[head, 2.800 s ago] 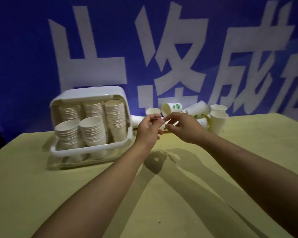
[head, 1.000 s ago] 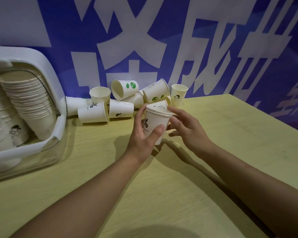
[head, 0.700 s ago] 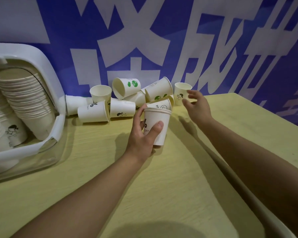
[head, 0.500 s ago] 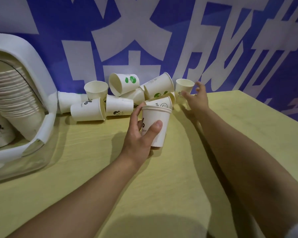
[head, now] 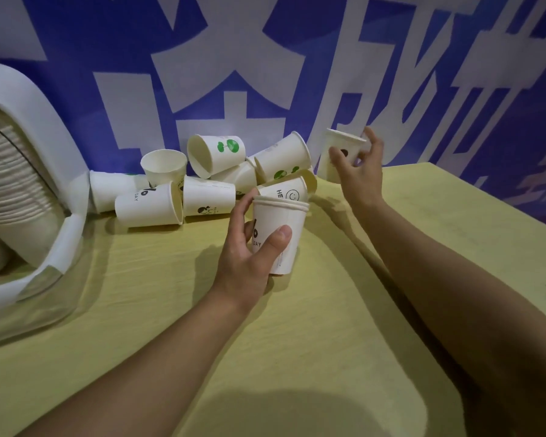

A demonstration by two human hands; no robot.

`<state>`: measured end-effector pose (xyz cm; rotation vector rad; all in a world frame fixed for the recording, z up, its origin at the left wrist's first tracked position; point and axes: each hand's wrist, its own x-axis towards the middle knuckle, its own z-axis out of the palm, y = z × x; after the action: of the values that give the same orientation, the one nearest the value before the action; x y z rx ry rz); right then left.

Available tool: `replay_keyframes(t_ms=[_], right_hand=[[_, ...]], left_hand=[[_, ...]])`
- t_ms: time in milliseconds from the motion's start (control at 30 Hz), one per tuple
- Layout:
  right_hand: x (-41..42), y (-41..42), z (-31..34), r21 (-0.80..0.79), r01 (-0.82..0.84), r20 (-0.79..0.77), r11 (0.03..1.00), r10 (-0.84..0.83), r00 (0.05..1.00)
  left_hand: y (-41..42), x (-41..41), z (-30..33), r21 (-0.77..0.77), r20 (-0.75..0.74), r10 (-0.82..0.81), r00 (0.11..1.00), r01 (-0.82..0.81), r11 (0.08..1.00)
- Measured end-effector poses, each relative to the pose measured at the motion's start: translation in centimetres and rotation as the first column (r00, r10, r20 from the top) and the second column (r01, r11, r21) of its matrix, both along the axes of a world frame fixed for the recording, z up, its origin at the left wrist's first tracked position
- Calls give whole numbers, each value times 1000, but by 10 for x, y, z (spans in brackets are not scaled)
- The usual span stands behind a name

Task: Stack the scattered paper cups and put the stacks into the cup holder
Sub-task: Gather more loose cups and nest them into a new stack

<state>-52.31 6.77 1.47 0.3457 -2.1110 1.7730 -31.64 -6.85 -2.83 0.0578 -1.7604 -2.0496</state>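
Left hand (head: 246, 260) holds upright cup stack (head: 279, 234).

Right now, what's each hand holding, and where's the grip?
Left hand grips the short cup stack around its side wall, thumb in front. Right hand pinches a single upright cup by its side, near the rim.

The stack (head: 279, 234) gripped by the left hand (head: 249, 253) bears a large "%"-like mark with "DAY" beneath it, the start of the word hidden by the fingers. A cup (head: 148, 205) lying on its side in the pile shows the same mark and "DAY", and another (head: 286, 190) reads "HE" beside a smiley face. The banner (head: 297, 74) behind carries large white Chinese characters, cut off by the frame.
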Motion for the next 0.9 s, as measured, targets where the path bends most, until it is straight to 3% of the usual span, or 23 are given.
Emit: replay_keyframes(t_ms=[300,567,733,900], right_hand=[[148,14,25,-115,-171,-67,979,164,984],[176,8,5,-123,-273,-43,954,270,962],[177,1,-13,19,-356,-36,934,356,934],[171,1,-18,106,-348,-28,932,352,935]], left_hand=[[4,16,5,-206,-22,-117,993,110,972],[7,20,3,-307,-37,-193,980,173,936],[-1,10,1,-131,-93,-26,995,14,991],[-2,10,1,-53,-31,19,999,-20,998]])
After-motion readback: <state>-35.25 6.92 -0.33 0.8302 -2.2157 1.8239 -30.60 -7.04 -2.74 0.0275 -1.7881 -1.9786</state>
